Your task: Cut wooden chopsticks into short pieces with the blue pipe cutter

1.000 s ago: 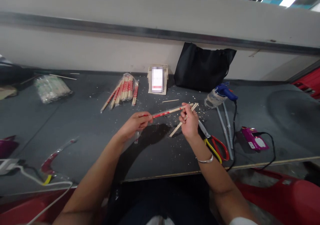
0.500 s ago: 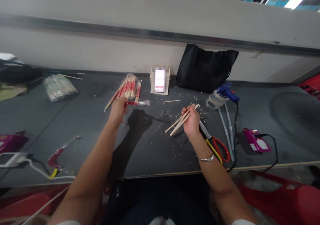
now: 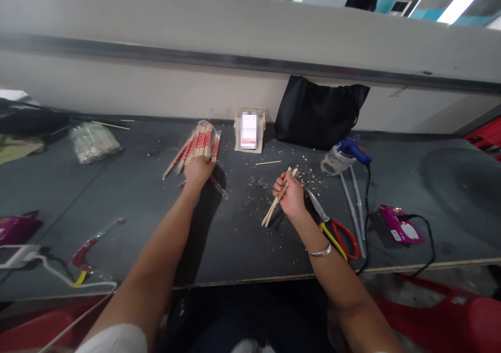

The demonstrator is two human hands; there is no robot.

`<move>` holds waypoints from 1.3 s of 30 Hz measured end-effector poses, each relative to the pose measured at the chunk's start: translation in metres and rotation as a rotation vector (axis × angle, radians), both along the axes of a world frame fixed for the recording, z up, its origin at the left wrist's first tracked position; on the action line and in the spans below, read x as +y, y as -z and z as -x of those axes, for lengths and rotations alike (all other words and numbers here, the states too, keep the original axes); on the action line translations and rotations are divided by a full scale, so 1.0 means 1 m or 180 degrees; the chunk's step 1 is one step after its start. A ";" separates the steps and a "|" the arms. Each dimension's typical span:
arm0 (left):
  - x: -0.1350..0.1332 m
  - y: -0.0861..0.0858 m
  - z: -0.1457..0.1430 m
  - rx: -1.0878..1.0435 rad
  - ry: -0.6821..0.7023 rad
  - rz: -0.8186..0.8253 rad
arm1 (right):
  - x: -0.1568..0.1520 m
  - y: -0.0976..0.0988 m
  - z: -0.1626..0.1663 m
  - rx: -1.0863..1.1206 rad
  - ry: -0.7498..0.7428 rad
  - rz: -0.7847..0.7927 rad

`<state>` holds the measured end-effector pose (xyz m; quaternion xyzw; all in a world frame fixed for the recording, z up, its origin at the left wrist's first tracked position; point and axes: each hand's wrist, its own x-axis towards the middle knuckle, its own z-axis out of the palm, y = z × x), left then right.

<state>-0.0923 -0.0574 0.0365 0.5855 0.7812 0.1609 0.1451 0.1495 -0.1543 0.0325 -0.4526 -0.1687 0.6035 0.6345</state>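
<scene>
Several bare wooden chopsticks (image 3: 273,210) are gripped in my right hand (image 3: 291,193), which is closed round them and tilts their ends down toward the bench. My left hand (image 3: 199,170) is at the near end of a bundle of chopsticks in red-printed wrappers (image 3: 201,139); its fingers are mostly hidden, so I cannot tell whether they grip any. Just under and right of that hand is an empty red-and-clear wrapper (image 3: 218,187). Scissors with red and yellow handles (image 3: 340,238) lie beside my right wrist. A single thin stick (image 3: 268,163) lies beyond my right hand.
A phone (image 3: 249,130) leans on a small stand at the back, left of a black bag (image 3: 319,113). A blue glue gun (image 3: 352,148) rests on a jar (image 3: 334,161), near glue sticks (image 3: 354,212). Wood crumbs lie about. A clear packet (image 3: 94,141) is far left.
My left hand has moved right and down onto the bundle's near end; the red wrapper it held is now below it. My right hand has shifted slightly left, turning the chopsticks steeper.
</scene>
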 end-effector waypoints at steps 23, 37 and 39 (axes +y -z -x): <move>-0.062 -0.017 -0.026 -0.3568 0.1226 0.1633 | -0.003 0.004 0.002 0.0092 -0.0115 -0.0198; -0.085 -0.016 -0.052 -0.2996 0.1850 0.1544 | 0.002 0.005 -0.004 0.0162 0.0496 -0.0527; -0.089 -0.013 -0.054 -0.2829 0.1888 0.1562 | 0.002 0.006 -0.004 0.0148 0.0495 -0.0548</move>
